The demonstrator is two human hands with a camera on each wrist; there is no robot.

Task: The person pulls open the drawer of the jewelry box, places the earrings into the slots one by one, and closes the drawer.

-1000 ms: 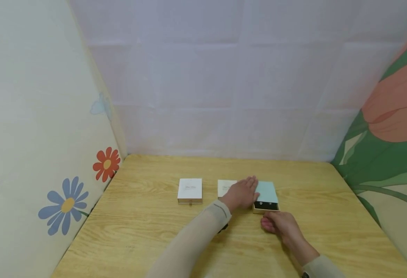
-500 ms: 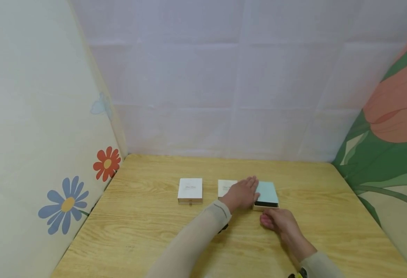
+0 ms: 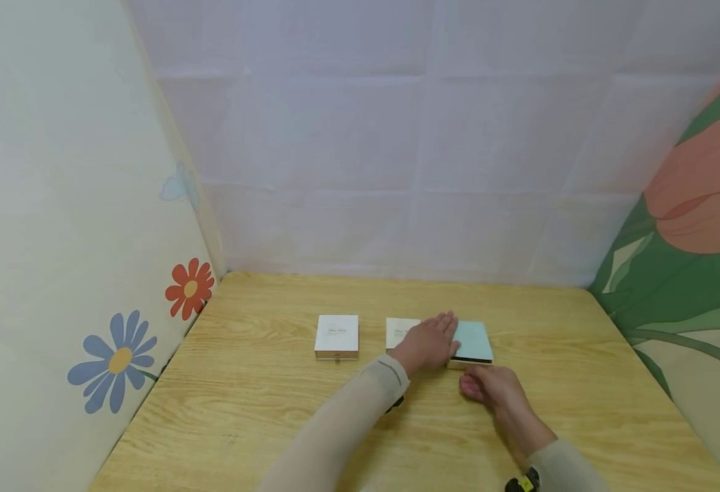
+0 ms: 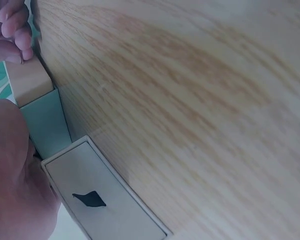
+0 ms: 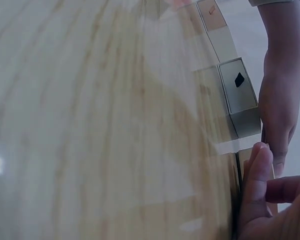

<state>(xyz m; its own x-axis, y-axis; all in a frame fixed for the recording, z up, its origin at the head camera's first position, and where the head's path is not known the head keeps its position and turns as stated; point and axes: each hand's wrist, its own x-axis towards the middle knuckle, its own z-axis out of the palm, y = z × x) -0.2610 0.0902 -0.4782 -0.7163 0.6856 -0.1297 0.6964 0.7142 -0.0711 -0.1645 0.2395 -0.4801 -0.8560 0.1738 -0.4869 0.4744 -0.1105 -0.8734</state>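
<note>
A small light blue jewelry box with a sliding drawer lies right of the table's middle. Its drawer stands out only slightly, and a thin dark strip of the inside shows. My left hand, fingers straight, rests against the box's left side and passes over a cream box. At the drawer's front is my right hand, fingers curled. In the left wrist view its thumb and fingertips meet at the edge of the drawer front, seemingly on a small pull tab that is mostly hidden.
A white box with a small front tab sits further left on the wooden table. The cream box's dark tab faces the front. A pale cloth backdrop hangs behind, with floral panels at both sides.
The drawer has slid back into the blue box, and its black lining with small shiny pieces is now covered. My right hand has moved forward with it; the left hand stays in place.
</note>
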